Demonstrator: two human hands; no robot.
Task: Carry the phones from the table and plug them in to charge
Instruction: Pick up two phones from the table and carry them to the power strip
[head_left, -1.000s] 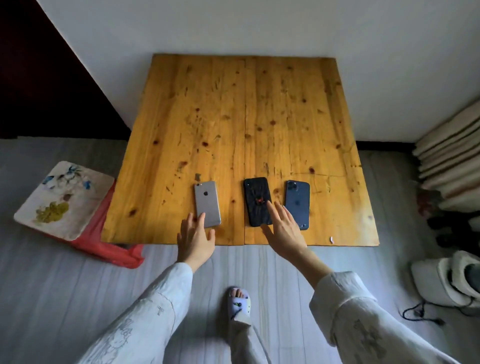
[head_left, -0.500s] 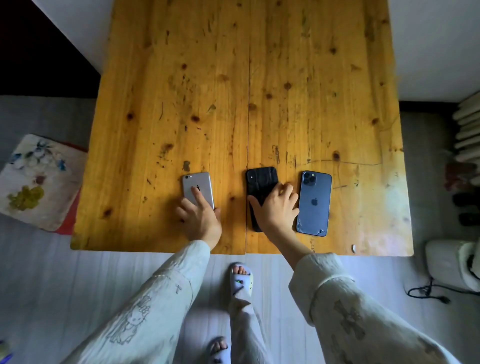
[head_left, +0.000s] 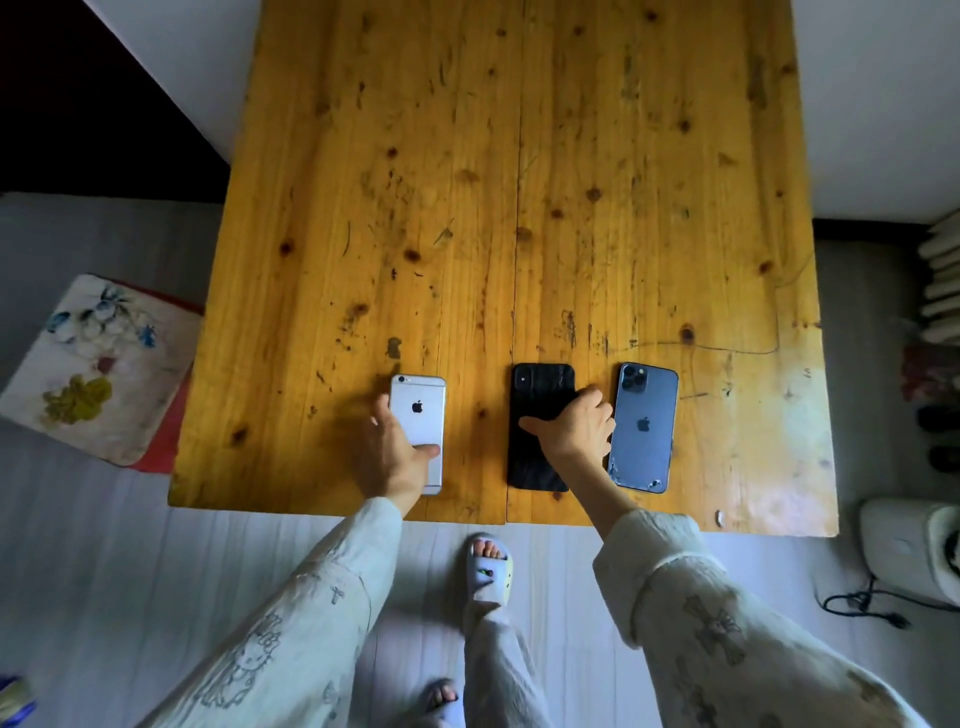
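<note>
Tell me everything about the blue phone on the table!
The blue phone lies flat and face down on the wooden table, near its front edge, rightmost of three phones. Its back looks like glossy dark-blue glass with a dark apple logo in the middle and a square camera block with several lenses in its far left corner. The bottom corners look chipped or cracked. The right hand, gripping the black phone beside it, sits against its left edge.

The single head view looks steeply down, close above the wooden table (head_left: 467, 156) edge.
</note>
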